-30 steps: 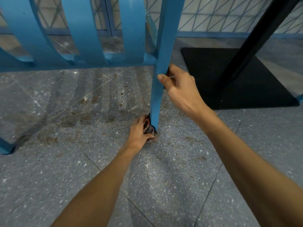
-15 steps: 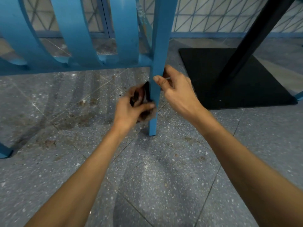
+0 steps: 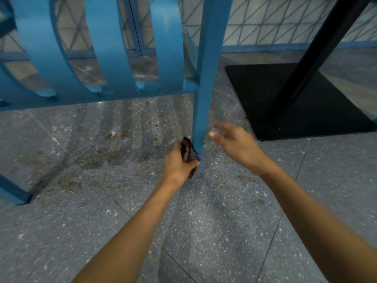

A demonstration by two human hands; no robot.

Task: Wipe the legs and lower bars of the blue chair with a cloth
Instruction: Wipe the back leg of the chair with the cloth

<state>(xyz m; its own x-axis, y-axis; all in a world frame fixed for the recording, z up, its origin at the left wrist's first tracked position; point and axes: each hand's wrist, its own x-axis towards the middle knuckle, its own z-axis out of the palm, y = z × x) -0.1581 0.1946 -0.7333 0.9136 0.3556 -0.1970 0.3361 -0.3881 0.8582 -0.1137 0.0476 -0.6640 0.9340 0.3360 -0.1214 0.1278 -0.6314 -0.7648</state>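
The blue chair fills the upper left, with curved slats above a horizontal lower bar (image 3: 98, 100). Its near leg (image 3: 203, 107) drops straight to the floor at centre. My left hand (image 3: 178, 163) presses a dark cloth (image 3: 188, 152) against the left side of that leg, close to its foot. My right hand (image 3: 237, 145) hovers just right of the leg, fingers spread and blurred, touching nothing. Another blue leg (image 3: 12, 193) shows at the left edge.
A black square table base (image 3: 265, 103) with a slanted black post (image 3: 318, 43) lies on the floor right of the leg. The speckled grey floor (image 3: 102, 160) carries brown dirt stains under the chair. A blue lattice railing (image 3: 275, 23) runs along the back.
My left hand slid the cloth up the leg, then back down near its foot. My right hand let go of the leg and moved off to the right.
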